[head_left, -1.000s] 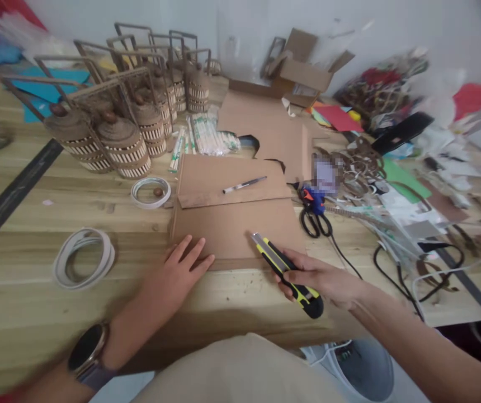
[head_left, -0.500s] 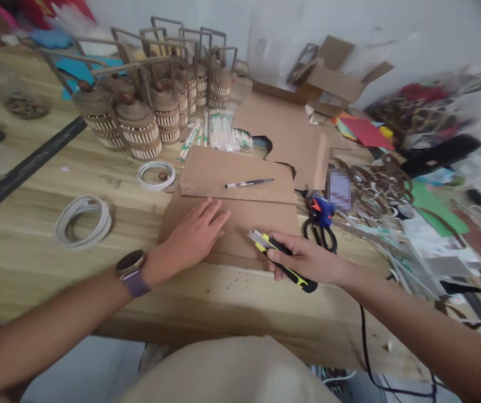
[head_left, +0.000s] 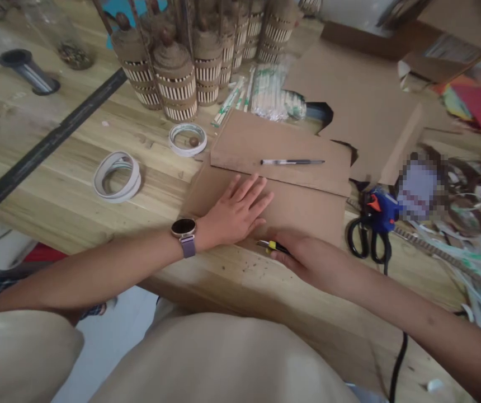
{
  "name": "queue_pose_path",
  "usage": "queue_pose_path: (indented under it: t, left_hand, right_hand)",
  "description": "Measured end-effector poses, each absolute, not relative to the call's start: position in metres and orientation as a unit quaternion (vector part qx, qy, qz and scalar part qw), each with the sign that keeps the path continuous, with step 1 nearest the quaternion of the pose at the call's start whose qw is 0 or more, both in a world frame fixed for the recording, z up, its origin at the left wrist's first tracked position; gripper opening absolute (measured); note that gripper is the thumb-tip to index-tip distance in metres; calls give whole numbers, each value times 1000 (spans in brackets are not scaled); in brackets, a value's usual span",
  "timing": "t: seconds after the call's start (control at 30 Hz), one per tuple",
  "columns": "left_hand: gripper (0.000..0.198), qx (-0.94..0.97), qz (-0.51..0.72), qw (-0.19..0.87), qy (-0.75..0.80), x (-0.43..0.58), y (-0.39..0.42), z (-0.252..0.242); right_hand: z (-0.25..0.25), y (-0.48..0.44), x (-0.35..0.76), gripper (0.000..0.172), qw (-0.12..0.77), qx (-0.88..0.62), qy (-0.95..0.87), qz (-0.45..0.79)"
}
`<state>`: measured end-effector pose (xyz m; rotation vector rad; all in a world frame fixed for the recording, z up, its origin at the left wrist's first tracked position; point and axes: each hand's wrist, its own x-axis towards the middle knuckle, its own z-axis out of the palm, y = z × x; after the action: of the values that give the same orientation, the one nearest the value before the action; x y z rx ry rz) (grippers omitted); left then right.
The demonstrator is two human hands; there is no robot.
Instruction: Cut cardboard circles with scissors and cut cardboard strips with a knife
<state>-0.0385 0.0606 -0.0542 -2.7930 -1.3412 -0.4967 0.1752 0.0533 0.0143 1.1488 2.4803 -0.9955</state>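
Note:
My left hand [head_left: 240, 210] lies flat on a folded sheet of brown cardboard [head_left: 307, 204], fingers spread. Just right of it, my right hand [head_left: 303, 257] grips a yellow and black utility knife [head_left: 273, 246] at the cardboard's near edge. The knife's tip points left toward my left palm; most of its handle is hidden inside my fist. Whether the blade touches the cardboard I cannot tell. On the cardboard's raised upper flap rests a pen [head_left: 293, 162].
Left of the cardboard are two rolls of white tape [head_left: 117, 177] [head_left: 187, 140]. Several bamboo lanterns [head_left: 175, 84] stand behind. A blue glue gun [head_left: 385, 210] and black-handled scissors [head_left: 360, 240] lie to the right. A larger cardboard piece [head_left: 349, 84] lies farther back.
My left hand has settled flatter on the cardboard. The knife has turned and come down to the near edge, closer to my left hand. The view has shifted downward and closer.

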Motion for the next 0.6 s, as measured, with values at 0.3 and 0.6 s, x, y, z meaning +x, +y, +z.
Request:
queue_pose_path:
  t: [0.3, 0.6]
  left_hand:
    - [51, -892, -148, 5, -428, -38, 61, -51]
    - [51, -891, -145, -3, -431, -38, 60, -51]
  right_hand:
    - [24, 54, 157, 33, 256, 405, 847, -231]
    - [28, 55, 148, 30, 312, 403, 835, -206]
